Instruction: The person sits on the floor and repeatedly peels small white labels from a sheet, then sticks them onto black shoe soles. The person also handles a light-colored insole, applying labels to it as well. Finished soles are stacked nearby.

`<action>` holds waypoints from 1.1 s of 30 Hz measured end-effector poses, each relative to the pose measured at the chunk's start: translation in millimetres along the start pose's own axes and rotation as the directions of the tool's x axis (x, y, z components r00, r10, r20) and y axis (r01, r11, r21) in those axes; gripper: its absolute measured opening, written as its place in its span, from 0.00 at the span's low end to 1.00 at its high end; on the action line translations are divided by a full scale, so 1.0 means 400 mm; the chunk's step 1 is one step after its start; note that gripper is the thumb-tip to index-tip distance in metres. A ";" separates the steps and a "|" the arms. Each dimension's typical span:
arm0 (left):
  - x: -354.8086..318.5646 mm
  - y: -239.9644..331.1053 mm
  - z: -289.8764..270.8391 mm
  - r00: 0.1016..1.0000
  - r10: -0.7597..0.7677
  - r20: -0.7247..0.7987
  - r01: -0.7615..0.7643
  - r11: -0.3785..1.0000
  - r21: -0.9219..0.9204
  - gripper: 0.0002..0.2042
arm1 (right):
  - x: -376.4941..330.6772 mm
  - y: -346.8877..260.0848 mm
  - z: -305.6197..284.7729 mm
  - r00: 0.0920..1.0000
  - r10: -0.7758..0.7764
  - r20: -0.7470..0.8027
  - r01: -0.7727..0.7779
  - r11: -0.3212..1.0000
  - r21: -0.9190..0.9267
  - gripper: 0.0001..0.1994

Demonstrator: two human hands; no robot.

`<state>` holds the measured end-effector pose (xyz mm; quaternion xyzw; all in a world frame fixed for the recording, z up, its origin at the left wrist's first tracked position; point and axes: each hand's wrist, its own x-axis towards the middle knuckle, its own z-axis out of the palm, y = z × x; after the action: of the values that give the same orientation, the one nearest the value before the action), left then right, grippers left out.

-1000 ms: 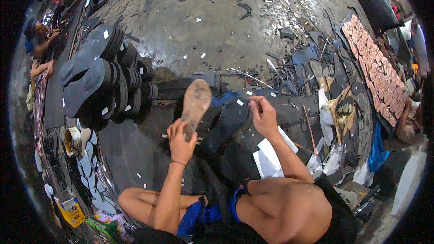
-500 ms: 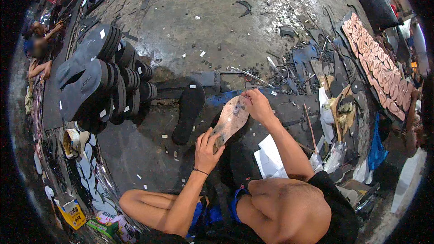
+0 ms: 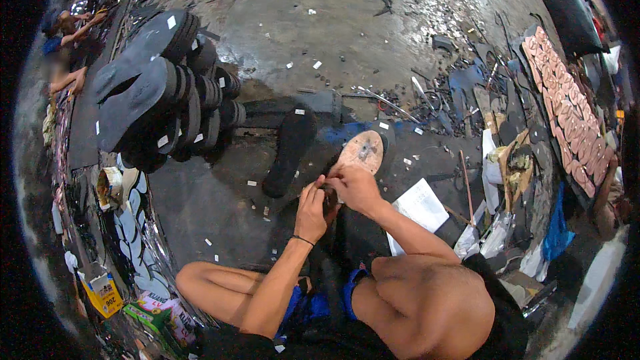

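A tan sole-shaped piece (image 3: 362, 151) with dark smudges lies before me, over a dark sole (image 3: 387, 150) whose edge shows on its right. My left hand (image 3: 312, 210) and my right hand (image 3: 353, 189) meet at the near end of the tan piece and cover it. Fingertips of both are pinched together there; whatever lies between them is too small or hidden to make out. Just left, a black sole (image 3: 291, 150) with a small white sticker rests flat.
Stacked black soles (image 3: 143, 97) stand at the left. White paper sheets (image 3: 421, 207) lie beside my right forearm. Scraps and tools (image 3: 427, 100) litter the floor at right, near a board of pinkish sole pieces (image 3: 565, 110). Another person (image 3: 67, 47) sits at far left.
My right hand has left the far end of the tan piece and come down to its near end, beside my left hand. The whole view has shifted slightly.
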<state>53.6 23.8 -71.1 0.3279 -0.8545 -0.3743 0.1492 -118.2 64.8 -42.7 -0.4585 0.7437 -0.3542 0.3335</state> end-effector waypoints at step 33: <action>0.015 0.029 0.051 1.000 0.015 -0.022 -0.009 0.971 0.240 0.26 | 0.028 0.188 -0.177 0.918 0.105 -0.384 -0.209 0.948 -0.239 0.11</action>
<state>33.6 36.7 -76.2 0.3428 -0.8935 -0.2636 0.1210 -213.9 95.0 -70.0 -0.3646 0.8693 -0.2984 0.1496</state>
